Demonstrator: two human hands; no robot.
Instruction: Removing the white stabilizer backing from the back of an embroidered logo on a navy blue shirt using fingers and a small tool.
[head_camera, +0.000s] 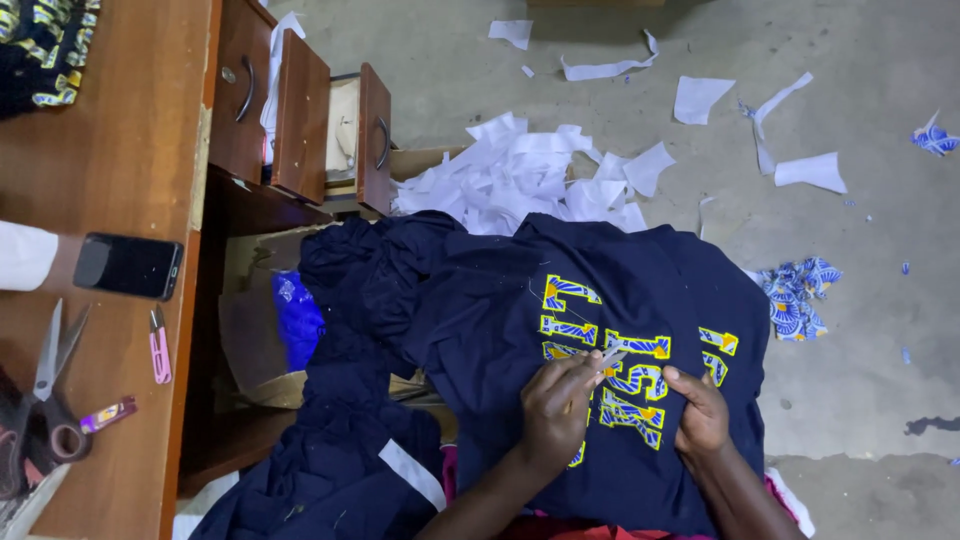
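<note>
- While the shirt lies spread across the person's lap, its yellow-and-blue patterned letters face up.
- Left hand: closed around a small metal tool, whose tip rests on the letters.
- Right hand: fingers curled, pressing flat on the shirt just beside the letters; it grips nothing separate.
- More dark cloth hangs left of the lap.
- Desk, at left: a black phone, scissors, a pink clipper.
- Drawers on the desk stand pulled open.
- Floor: white paper scraps piled beyond the shirt, patterned blue fabric offcuts to the right.
</note>
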